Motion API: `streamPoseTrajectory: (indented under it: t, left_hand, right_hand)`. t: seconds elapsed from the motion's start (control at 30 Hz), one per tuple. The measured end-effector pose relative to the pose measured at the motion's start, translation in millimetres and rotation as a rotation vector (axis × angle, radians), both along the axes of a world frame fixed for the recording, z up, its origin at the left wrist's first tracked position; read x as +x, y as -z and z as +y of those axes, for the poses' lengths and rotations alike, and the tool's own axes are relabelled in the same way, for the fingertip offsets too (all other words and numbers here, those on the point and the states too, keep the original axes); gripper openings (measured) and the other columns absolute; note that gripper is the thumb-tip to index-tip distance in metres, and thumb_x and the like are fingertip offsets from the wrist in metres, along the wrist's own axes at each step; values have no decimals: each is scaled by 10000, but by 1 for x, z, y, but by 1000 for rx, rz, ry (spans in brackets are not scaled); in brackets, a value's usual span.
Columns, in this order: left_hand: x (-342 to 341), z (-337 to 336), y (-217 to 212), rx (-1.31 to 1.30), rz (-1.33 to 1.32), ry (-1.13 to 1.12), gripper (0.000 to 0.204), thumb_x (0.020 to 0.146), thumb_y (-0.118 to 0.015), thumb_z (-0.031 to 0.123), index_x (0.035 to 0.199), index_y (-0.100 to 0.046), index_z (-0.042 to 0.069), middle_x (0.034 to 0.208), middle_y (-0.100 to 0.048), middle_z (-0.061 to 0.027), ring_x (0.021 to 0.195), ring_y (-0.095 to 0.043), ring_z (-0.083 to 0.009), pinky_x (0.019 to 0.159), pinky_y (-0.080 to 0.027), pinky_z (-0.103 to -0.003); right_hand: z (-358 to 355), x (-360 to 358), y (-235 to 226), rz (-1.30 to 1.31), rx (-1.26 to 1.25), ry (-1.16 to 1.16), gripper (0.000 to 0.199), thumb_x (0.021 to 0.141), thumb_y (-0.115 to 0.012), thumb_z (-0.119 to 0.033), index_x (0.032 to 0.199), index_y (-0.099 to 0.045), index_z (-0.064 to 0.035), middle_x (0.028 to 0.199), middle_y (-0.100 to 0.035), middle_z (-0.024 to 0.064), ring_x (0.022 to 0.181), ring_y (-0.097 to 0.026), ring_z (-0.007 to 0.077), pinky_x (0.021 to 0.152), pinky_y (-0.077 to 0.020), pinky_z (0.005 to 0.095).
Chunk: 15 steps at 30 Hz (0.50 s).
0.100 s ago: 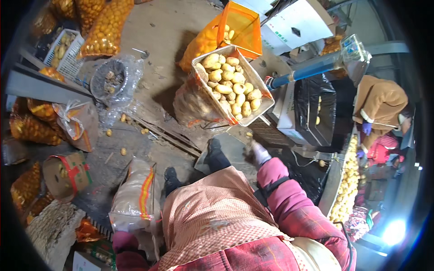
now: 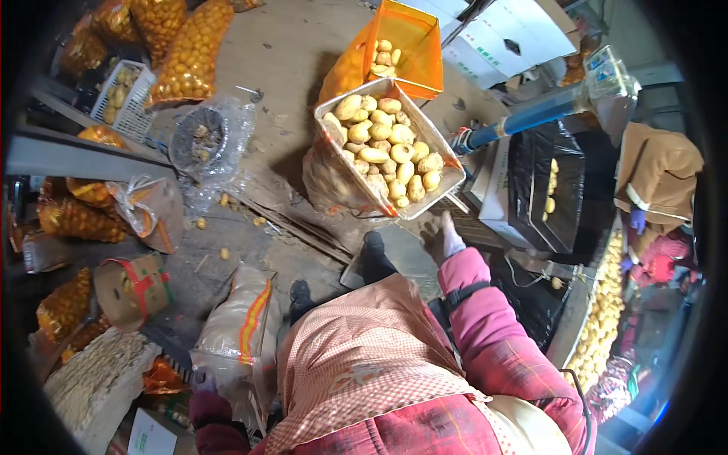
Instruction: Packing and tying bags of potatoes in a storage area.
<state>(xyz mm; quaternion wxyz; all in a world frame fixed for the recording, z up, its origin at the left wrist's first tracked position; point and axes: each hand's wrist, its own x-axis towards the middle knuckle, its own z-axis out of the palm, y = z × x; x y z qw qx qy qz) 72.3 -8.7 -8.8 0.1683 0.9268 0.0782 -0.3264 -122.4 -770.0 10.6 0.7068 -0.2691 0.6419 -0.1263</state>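
My right hand (image 2: 447, 236), in a pale, soiled glove, is just below the near right corner of a square-mouthed sack (image 2: 329, 182) filled with potatoes (image 2: 381, 142). Its fingers look parted, somewhat blurred, and nothing shows in them. Low at the left, my left hand (image 2: 203, 379) is at the edge of a whitish plastic sack (image 2: 241, 322) with a red and yellow stripe. The hand seems closed on that edge; most of its fingers are hidden.
Behind the potato sack stands an orange mesh bag (image 2: 419, 64) with potatoes. A blue pole (image 2: 523, 129) and a black-lined box (image 2: 516, 182) are to the right. A co-worker (image 2: 658, 173) is beside a potato-filled trough (image 2: 595, 334). Filled mesh bags (image 2: 193, 49) line the left.
The view has shifted slightly, so most things appear farther right. My right hand has moved up and right, closer to the potato sack's corner. My left hand shows a little more.
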Motion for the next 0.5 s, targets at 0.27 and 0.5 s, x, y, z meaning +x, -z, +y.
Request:
streamPoseTrajectory:
  t: [0.27,0.5]
  left_hand:
    - [-2,-228,-145,25,-169,71,398,847,-570,242,1195,-530,52,1155,-564,-201,1100,-532,-310,937,-409,-330]
    - [-43,-487,-228,-184,112,225,369,871,-494,305,1136,-575,61,1090,-607,-179,1045,-568,-291,889,-430,-357]
  right_hand:
    - [-71,40,-12,-413,258,346,545,874,-453,-532,1229,-489,-120,1226,-550,93,1062,-551,290,882,-473,440]
    - [-100,31,-5,-493,335,340,452,863,-488,-430,1182,-521,-113,1149,-567,90,1004,-558,268,855,-468,402]
